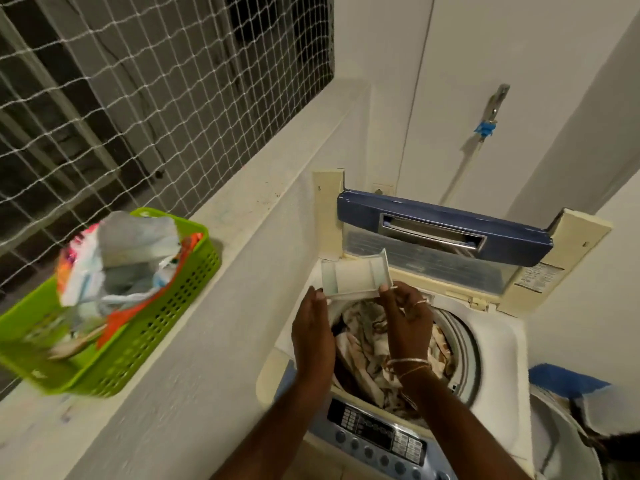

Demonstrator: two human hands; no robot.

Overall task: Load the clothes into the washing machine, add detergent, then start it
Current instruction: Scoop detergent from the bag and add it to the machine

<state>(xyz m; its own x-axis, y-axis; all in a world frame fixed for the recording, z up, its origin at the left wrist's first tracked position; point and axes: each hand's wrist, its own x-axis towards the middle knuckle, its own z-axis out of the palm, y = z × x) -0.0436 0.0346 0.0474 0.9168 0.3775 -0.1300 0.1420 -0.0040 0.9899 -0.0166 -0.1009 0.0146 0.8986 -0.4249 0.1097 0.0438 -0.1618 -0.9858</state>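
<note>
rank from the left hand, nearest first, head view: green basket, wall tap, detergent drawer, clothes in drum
1. detergent drawer, held in the left hand
2. clothes, just below in the drum
3. green basket, left on the ledge
4. wall tap, up on the back wall

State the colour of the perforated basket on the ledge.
The basket is bright green, clearest in the head view.

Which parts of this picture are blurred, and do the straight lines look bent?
Head view: motion blur smears the basket and the lower right corner, while the tray, the left hand and the right hand are fairly sharp. Head view: the wide lens bows the ledge. Head view: the light is dim, with pale glare on the lid handle.
</note>
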